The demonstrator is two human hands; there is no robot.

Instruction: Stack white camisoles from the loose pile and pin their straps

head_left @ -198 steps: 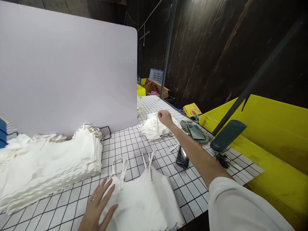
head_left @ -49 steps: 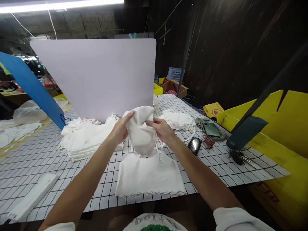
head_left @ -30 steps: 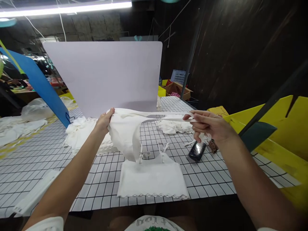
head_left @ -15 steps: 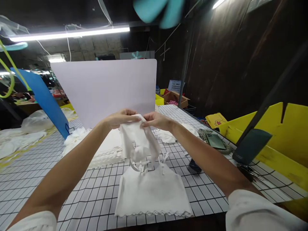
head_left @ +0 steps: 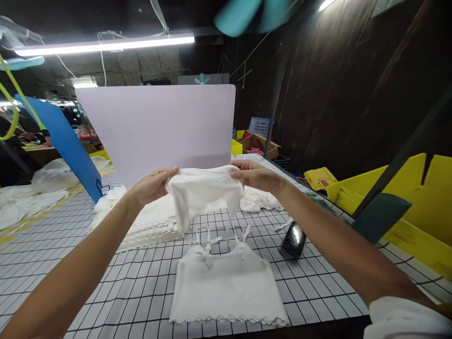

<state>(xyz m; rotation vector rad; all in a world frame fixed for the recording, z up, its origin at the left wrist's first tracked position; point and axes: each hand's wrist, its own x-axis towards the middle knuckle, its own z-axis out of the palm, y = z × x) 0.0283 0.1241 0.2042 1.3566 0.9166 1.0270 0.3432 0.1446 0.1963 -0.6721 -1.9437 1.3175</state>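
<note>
A small white garment (head_left: pixel 208 188) hangs stretched between my two hands above the table, its lower part drooping loosely; its exact kind is hard to make out. My left hand (head_left: pixel 155 182) pinches its upper left corner between thumb and fingers. At the upper right corner, my right hand (head_left: pixel 256 175) grips it the same way. Below lies a white camisole (head_left: pixel 229 287), flat near the table's front edge, its straps pointing away from me and its scalloped hem towards me. To the left, partly behind my left forearm, sits a stack of folded white garments (head_left: pixel 155 226).
A white board (head_left: pixel 158 127) stands upright behind my hands, with a blue board (head_left: pixel 60 141) to its left. A black shiny object (head_left: pixel 294 239) lies on the grid-patterned table (head_left: pixel 141 287). More white cloth (head_left: pixel 259 200) and a yellow bin (head_left: pixel 406 226) are at right.
My hands have moved apart, spreading the garment that was bunched between them. The camisole stays in place, and more of its straps now shows.
</note>
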